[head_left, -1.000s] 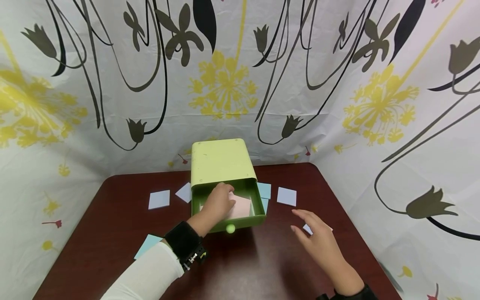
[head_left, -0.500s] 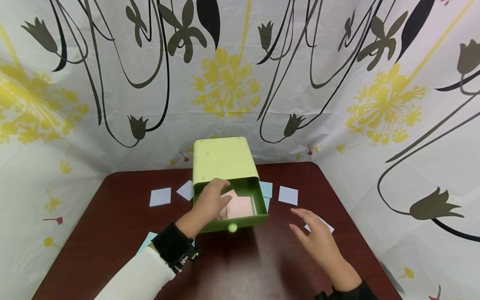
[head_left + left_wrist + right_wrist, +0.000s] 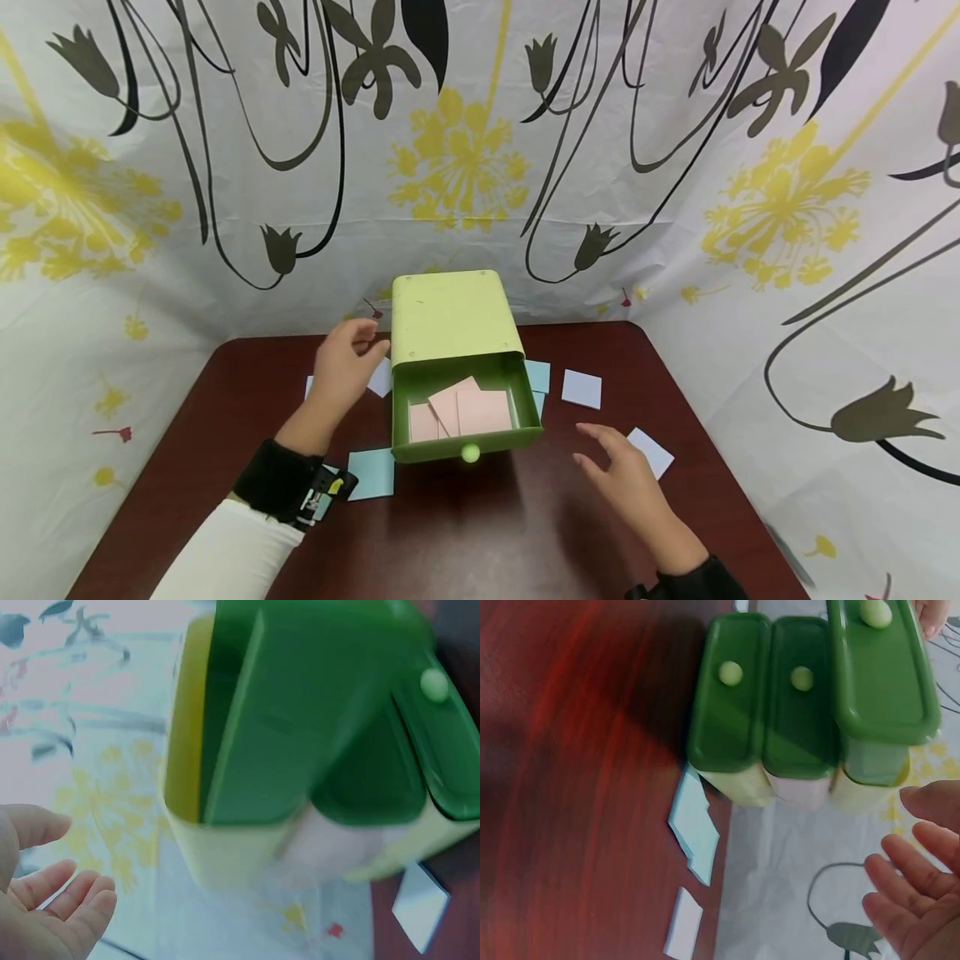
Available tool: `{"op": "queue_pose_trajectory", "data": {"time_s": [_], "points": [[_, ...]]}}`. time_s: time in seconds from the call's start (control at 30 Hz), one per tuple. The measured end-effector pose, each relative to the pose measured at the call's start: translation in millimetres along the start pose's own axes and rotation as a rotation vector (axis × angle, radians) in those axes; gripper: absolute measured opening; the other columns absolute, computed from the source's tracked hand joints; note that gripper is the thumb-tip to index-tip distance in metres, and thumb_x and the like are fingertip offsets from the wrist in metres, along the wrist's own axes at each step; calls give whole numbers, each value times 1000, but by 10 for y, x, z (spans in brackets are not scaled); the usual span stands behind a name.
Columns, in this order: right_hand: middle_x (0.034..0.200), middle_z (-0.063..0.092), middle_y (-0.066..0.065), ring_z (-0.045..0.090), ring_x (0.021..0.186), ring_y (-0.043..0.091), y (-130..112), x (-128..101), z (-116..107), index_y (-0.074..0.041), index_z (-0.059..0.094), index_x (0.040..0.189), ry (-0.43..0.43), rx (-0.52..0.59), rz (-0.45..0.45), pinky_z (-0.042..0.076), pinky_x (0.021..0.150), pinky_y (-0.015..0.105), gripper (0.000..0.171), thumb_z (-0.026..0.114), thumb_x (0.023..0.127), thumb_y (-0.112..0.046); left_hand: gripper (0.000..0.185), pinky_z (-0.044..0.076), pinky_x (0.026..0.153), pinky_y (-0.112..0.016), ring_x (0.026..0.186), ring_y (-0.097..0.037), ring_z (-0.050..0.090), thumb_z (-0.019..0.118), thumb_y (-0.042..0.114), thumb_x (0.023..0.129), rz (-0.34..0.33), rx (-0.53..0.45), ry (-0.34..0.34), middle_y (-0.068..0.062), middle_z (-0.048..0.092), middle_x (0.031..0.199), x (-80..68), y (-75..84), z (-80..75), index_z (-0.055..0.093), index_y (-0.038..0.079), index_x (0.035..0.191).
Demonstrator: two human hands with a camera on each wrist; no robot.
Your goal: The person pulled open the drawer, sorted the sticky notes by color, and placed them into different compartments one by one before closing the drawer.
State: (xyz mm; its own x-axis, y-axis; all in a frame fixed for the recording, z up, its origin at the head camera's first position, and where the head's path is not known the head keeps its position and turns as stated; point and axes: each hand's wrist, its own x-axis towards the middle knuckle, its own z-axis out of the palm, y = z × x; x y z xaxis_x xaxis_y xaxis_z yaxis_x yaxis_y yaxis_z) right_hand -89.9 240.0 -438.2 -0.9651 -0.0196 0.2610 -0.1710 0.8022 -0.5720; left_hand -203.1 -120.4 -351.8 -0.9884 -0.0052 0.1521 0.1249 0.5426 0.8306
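With the left hand just left of the drawer unit and the right hand to its near right — both empty, fingers loosely bent — the pink paper squares in the pulled-out green drawer seem light and bendable, best pinched by their edges.

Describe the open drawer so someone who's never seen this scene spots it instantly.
On the dark red table stands a pale yellow-green-topped cabinet. The open drawer is its uppermost green one, holding flat pink papers. Unlike the two shut drawers below, it juts out.
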Motion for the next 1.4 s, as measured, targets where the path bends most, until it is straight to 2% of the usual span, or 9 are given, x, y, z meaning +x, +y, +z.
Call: {"op": "queue_pose_trajectory", "data": {"time_s": [0.13, 0.23, 0.4, 0.5, 0.6, 0.77, 1.07, 1.23, 1.4], "points": [[130, 59, 16, 53, 123, 35, -37, 14, 97, -4, 59, 129, -92, 55, 97, 47, 95, 52, 46, 72, 86, -9, 44, 45, 101, -47, 126, -36, 48, 56, 21, 98, -97, -59, 64, -21, 50, 134, 133, -183, -80, 47, 0, 136], [130, 59, 15, 52, 123, 35, -74, 18, 167, -6, 60, 129, -141, 100, 163, 47, 95, 52, 45, 72, 86, -10, 46, 44, 102, -47, 127, -35, 47, 56, 22, 99, -141, -97, 104, -21, 48, 137, 200, -304, -96, 45, 0, 138], [123, 63, 16, 61, 111, 33, -104, 27, 257, -4, 61, 125, -209, 214, 233, 54, 82, 44, 44, 74, 84, -12, 50, 43, 102, -48, 128, -35, 46, 56, 26, 98, -171, -138, 135, -21, 47, 137, 301, -435, -65, 43, 0, 139], [118, 64, 20, 64, 104, 34, -94, 43, 306, 3, 59, 125, -284, 338, 219, 56, 76, 38, 45, 73, 84, -11, 53, 42, 103, -48, 130, -34, 43, 55, 30, 98, -187, -142, 136, -20, 46, 139, 380, -473, -35, 42, 1, 140], [114, 64, 26, 63, 104, 38, -84, 66, 361, 12, 55, 124, -385, 467, 168, 55, 78, 36, 47, 70, 85, -9, 56, 40, 105, -48, 133, -32, 39, 53, 34, 99, -203, -136, 119, -18, 43, 143, 464, -481, -13, 39, 2, 143], [116, 63, 28, 63, 104, 34, -134, 106, 453, 15, 53, 124, -537, 591, 148, 54, 82, 34, 48, 67, 88, -14, 62, 37, 107, -50, 137, -35, 34, 50, 37, 100, -190, -109, 55, -19, 35, 149, 597, -458, 15, 31, 3, 149], [120, 63, 26, 65, 107, 28, -301, 126, 604, 16, 49, 130, -708, 870, 302, 51, 93, 45, 50, 63, 91, -13, 65, 32, 110, -53, 141, -36, 27, 48, 38, 100, -189, -68, -26, -20, 28, 154, 847, -469, 137, 25, 6, 152], [124, 61, 23, 62, 112, 32, -373, 131, 660, 15, 45, 133, -776, 978, 351, 49, 96, 43, 51, 57, 94, -14, 68, 31, 111, -52, 142, -36, 25, 47, 41, 99, -197, -59, -58, -19, 26, 156, 953, -449, 226, 24, 7, 153], [128, 58, 24, 60, 116, 31, -459, 170, 670, 13, 40, 138, -811, 1042, 395, 47, 99, 43, 54, 53, 96, -18, 71, 31, 111, -52, 142, -36, 25, 46, 45, 99, -205, -60, -90, -18, 23, 157, 1055, -419, 259, 20, 8, 154]]}}
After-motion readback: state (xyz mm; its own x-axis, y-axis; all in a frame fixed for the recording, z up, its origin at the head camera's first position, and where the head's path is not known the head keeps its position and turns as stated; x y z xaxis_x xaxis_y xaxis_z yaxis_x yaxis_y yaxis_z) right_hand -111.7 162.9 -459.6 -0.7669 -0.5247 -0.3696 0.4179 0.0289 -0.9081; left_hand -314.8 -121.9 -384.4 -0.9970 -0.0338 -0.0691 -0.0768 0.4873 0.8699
